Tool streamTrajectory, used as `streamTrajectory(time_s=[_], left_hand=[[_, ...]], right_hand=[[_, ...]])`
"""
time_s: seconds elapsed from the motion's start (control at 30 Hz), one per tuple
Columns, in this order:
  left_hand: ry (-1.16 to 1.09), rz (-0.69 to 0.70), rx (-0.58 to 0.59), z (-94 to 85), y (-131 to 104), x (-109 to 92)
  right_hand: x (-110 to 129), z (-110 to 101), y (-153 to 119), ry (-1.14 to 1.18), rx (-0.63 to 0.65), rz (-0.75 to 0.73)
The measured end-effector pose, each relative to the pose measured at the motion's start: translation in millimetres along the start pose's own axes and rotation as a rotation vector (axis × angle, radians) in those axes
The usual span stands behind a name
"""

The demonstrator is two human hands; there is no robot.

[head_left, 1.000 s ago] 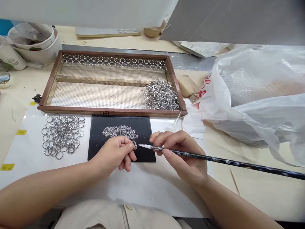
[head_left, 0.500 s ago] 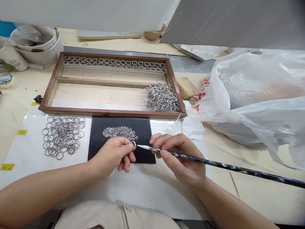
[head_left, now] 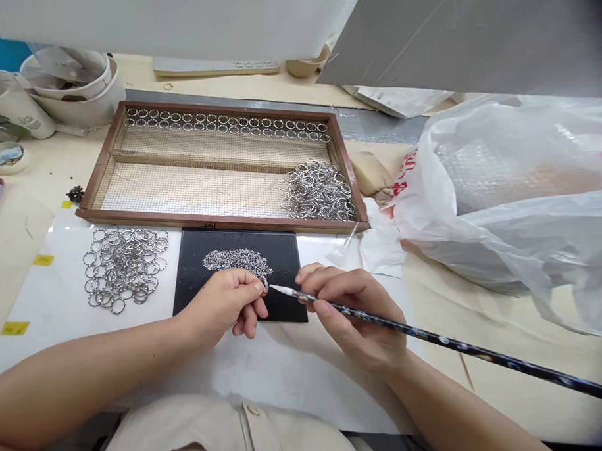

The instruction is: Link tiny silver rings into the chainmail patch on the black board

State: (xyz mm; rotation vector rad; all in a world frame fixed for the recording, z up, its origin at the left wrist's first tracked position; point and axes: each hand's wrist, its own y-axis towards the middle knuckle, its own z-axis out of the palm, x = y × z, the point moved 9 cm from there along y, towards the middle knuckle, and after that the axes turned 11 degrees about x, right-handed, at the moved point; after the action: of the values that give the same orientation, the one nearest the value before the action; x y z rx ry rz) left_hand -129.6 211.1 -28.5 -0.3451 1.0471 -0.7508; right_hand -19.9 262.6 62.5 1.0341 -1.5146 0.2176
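Over a black rectangular pad, left hand pinches silvery metal ring, right hand grips slim dark pen; seemingly pen-at-ring work (steady aim wanted next).

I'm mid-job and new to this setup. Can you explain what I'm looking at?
No machine here: these are a person's bare hands, seen from a camera worn on the head, looking forward and down. The left hand pinches a small shiny piece, partly hidden. The right hand holds a dark stick, its white tip close to that piece; I can't tell whether they touch. Below lies a black board with tiny shiny bits on it. Left of it, a pile of rings lies on a white sheet. Beyond is a wooden tray with two rows of rings and a heap of them.
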Motion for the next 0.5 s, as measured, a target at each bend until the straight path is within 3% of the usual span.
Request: streamTrajectory(time_s=[0.5], left_hand=[[0.026,-0.001,0.010,0.3,-0.2,-0.2]], right_hand=[[2.5,-0.1,-0.1,-0.023,-0.002,-0.012]])
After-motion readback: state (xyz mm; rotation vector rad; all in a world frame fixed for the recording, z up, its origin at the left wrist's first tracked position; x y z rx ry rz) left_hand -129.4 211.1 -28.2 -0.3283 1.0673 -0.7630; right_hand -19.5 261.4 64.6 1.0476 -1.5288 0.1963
